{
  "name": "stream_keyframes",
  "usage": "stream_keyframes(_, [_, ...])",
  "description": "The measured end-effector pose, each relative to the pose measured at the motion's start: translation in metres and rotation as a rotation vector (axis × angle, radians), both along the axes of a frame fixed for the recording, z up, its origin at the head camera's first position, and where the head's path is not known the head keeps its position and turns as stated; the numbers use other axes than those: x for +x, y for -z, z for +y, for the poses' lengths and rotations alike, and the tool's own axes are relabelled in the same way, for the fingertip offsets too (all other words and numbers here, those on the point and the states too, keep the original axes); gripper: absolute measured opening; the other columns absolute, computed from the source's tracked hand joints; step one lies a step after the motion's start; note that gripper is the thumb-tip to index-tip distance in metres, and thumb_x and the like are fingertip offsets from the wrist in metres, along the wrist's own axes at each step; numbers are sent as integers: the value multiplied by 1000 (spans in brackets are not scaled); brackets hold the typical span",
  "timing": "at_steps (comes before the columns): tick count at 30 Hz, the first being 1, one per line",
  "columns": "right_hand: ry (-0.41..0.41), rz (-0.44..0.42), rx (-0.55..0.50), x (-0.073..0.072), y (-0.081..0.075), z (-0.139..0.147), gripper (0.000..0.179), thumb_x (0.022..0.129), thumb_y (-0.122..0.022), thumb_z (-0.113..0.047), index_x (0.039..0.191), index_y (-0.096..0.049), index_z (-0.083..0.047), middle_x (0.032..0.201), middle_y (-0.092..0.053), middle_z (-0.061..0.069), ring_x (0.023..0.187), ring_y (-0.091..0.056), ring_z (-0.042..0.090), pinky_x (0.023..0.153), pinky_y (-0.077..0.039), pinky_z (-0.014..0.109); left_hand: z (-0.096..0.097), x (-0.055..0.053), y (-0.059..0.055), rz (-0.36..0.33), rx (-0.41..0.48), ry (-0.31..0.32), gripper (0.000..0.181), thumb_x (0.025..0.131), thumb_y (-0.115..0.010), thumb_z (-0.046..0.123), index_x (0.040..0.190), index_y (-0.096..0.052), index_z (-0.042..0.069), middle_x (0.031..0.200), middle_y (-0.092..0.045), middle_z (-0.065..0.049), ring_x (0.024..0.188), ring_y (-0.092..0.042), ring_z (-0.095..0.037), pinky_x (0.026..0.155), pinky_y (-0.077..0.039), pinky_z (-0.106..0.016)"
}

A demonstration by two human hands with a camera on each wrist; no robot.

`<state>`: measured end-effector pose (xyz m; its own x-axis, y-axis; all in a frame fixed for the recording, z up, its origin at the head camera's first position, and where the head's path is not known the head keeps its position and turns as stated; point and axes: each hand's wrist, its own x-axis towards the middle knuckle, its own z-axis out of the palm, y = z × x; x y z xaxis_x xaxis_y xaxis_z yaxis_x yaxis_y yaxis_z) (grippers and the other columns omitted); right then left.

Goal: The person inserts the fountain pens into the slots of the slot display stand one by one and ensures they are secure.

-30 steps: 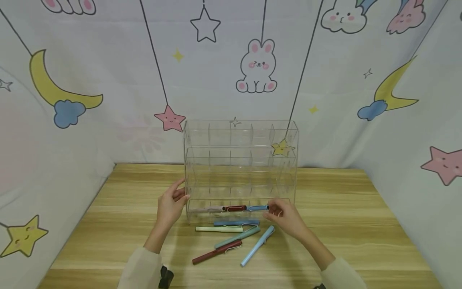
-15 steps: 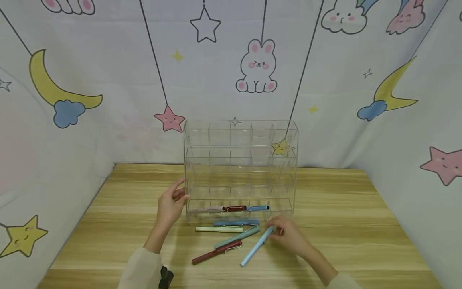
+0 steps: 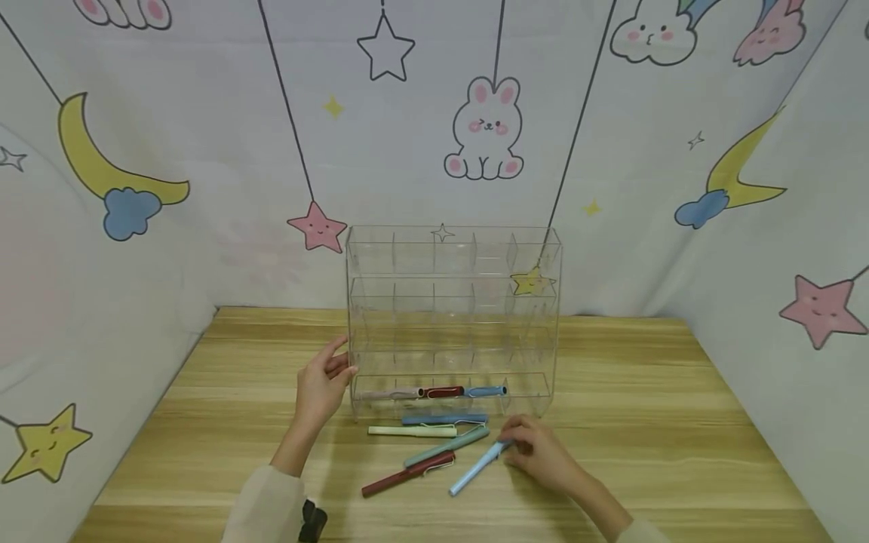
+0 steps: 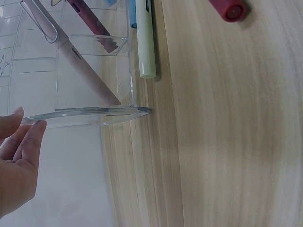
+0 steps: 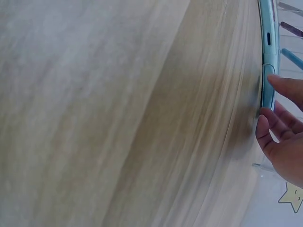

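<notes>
My left hand (image 3: 322, 388) grips the left side panel of a clear acrylic pen organizer (image 4: 90, 112), thumb on one face and fingers on the other. In the head view, my right hand (image 3: 539, 452) pinches the cap end of a light blue pen (image 3: 475, 469), which lies slanted in front of the organizer. The right wrist view shows thumb and fingers around that pen's end (image 5: 268, 85). The organizer's bottom row holds a pale pinkish pen (image 3: 390, 394), a dark red pen (image 3: 444, 391) and a blue pen (image 3: 485, 391), each leaning in its own compartment.
On the wooden table (image 3: 631, 422) lie a darker blue pen (image 3: 441, 419), a pale green pen (image 3: 410, 431), a teal pen (image 3: 444, 446) and a maroon pen (image 3: 407, 475), close together before the organizer. A patterned white curtain (image 3: 407, 151) hangs behind.
My right hand has come down from the organizer's bottom row to the light blue pen and taken hold of it; the pen has shifted slightly. The left hand stays on the side panel.
</notes>
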<state>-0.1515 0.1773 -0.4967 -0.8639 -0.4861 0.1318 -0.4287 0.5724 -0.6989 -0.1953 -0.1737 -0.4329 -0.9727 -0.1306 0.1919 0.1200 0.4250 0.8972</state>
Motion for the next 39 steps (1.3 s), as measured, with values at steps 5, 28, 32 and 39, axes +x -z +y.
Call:
stream_keyframes(5, [-14,24,-4,-1,1,4,23,73,-73,1,94,-68,-5,103,-55,4,89,-53,21,75,-51,26,-1,-3,0,-5,4,3,53,80,-65,-7,129,-49,3,104,-61,-28,94,-62,-36,75,-55,-30])
stream_keyframes(28, [-2,-5,-10,2,0,17,18,71,-74,-2,87,-70,-9,89,-51,-3,81,-50,13,70,-48,24,-1,-5,-1,-3,-9,9,52,81,-64,-7,130,-49,2,104,-61,-27,94,-62,-36,75,-55,-30])
stream_keyframes(32, [14,-28,20,3,-1,18,15,72,-74,-3,85,-70,-10,87,-54,-6,81,-51,10,71,-46,24,-1,-6,-1,-6,-13,12,52,81,-64,-7,130,-49,2,104,-61,-28,94,-62,-36,75,-55,-30])
stream_keyframes(39, [-5,-73,15,3,-3,21,12,73,-74,-8,84,-70,-12,84,-57,-8,79,-51,8,69,-46,23,-2,-6,1,-3,-13,20,53,80,-64,-8,130,-48,1,104,-61,-28,93,-62,-36,75,-55,-31])
